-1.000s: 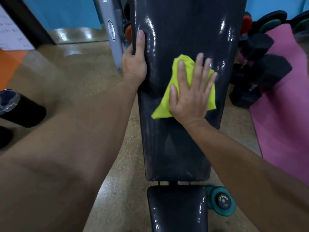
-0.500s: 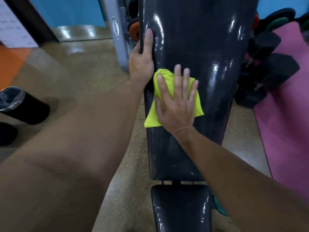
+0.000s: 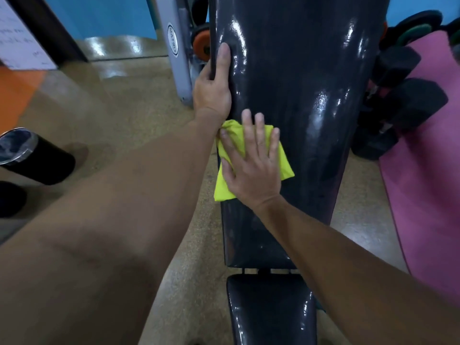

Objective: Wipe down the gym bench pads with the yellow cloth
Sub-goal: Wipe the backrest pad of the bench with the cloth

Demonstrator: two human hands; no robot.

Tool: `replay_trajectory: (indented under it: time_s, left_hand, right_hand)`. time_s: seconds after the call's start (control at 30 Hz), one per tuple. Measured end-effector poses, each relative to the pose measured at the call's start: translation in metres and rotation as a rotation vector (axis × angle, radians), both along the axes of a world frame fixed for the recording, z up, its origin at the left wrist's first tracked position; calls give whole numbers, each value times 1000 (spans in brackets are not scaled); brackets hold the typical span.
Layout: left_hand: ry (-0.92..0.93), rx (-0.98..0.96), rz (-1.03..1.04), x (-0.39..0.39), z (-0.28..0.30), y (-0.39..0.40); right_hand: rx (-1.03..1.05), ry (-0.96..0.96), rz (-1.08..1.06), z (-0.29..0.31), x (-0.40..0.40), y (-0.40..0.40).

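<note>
Pressing flat, the right hand [image 3: 251, 168] spreads its fingers over the soft, light yellow cloth [image 3: 283, 165], which slides easily on the glossy black vinyl back pad [image 3: 311, 95]; the left hand [image 3: 212, 88] grips the pad's edge.

This is a gym: a glossy black padded bench [image 3: 298, 95] stands on a speckled rubber floor [image 3: 119, 115], with black dumbbells [image 3: 408, 100] and colour-rimmed weight plates [image 3: 201, 43] stacked beside a pink mat [image 3: 428, 170], a grey machine frame [image 3: 178, 53] and blue walls [image 3: 104, 16].
</note>
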State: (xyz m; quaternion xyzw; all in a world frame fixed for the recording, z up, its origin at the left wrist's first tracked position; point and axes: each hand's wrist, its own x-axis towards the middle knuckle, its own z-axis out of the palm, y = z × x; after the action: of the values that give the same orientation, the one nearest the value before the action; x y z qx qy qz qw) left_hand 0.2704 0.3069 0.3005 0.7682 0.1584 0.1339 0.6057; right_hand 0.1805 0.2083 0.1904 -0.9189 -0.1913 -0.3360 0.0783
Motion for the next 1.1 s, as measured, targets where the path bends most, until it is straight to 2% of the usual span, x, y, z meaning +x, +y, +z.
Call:
replay_trajectory:
  time_s: [0.2, 0.4, 0.53, 0.67, 0.8, 0.9, 1.1]
  left_hand:
    - [12, 3, -21, -3, 4, -2]
    - [-1, 36, -8, -4, 0, 0]
    - [13, 50, -23, -2, 0, 0]
    - [24, 33, -17, -1, 0, 1]
    - [20, 32, -14, 0, -4, 1]
    - [3, 42, -2, -1, -7, 2]
    - [4, 24, -14, -8, -10, -2]
  right_hand:
    - [-104, 18, 190, -19, -15, -21]
    - [28, 3, 33, -9, -7, -8]
    - [-22, 16, 121, -18, -14, -1]
    - [-25, 24, 176, -29, -23, -40]
    - [127, 19, -25, -21, -11, -76]
    - [238, 26, -137, -11, -4, -64]
    - [120, 26, 30, -23, -14, -80]
